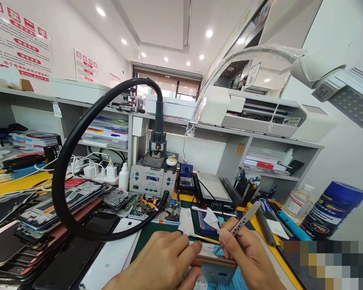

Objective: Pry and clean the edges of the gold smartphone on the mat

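Note:
My left hand (165, 259) has its fingers wrapped round the left end of a phone (216, 272) at the bottom of the view. The phone is tilted so that a narrow edge shows, and part of it is hidden by both hands. Metal tweezers (245, 220) with a row of holes are pinched in my right hand (246, 255), their tips pointing down at the phone's upper side. Whether the tips touch it, I cannot tell. Just behind the phone lies a thin orange-handled tool (205, 239). Blue paper (238, 278) shows beneath the phone.
A hot-air station (153, 177) stands behind, its black hose (59, 169) looping over the left side. Phones and parts (72, 201) are piled left, beside a parts tray (172, 213). A blue canister (332, 209) and clear bottle (298, 203) stand right; a lamp (347, 96) hangs above.

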